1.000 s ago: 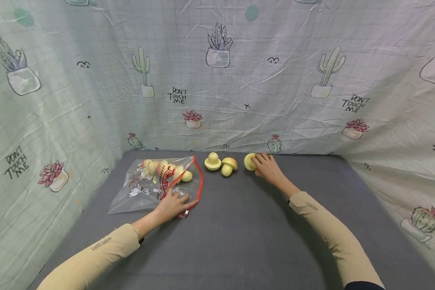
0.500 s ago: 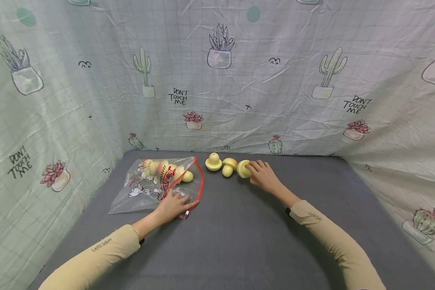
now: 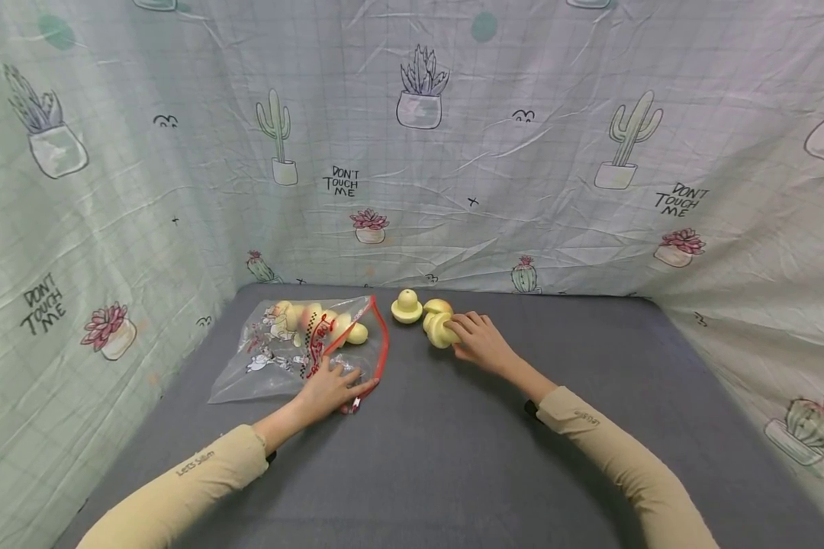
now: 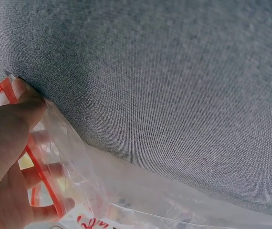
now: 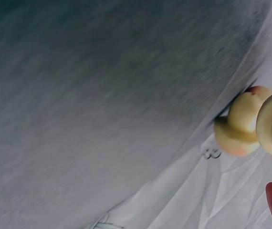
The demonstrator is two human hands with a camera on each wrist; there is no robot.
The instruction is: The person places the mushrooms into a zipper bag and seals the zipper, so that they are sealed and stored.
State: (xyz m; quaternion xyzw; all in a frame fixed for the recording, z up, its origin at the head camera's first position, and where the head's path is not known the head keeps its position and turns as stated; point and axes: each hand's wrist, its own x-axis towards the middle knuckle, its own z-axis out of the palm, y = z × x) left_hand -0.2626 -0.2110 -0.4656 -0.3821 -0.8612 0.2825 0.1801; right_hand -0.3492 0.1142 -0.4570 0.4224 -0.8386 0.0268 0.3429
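Centrally, the right hand (image 3: 481,343) grips a yellow mushroom-shaped piece (image 3: 439,336) over the counter (image 3: 419,473), its fingers curled round the stem side; the cap faces left, toward the bag, though the fingers hide the exact tilt of the axis. Directly behind it lies a second piece (image 3: 439,306), its cap tinged orange; whether the two touch cannot be told. Just left of these, a third piece (image 3: 407,309) stands inverted, cap down and stem vertical. The left hand (image 3: 326,389), well apart from the right, has its fingers spread at the mouth of a clear plastic bag (image 3: 247,387); the left wrist view shows the thumb at the red edging (image 4: 43,174). The bag lies flat, its long axis running left to right, its mouth facing right. Within it, further pieces (image 3: 358,334) form a row along that axis, the one nearest the mouth pointing its stem rightward. Labels: the bag bears red script (image 3: 320,329), not legible, and cartoon figures (image 3: 259,364); the left sleeve (image 3: 178,488) appears to read "Let's Slim"; the backdrop cloth (image 3: 446,160) repeats "DON'T TOUCH ME".
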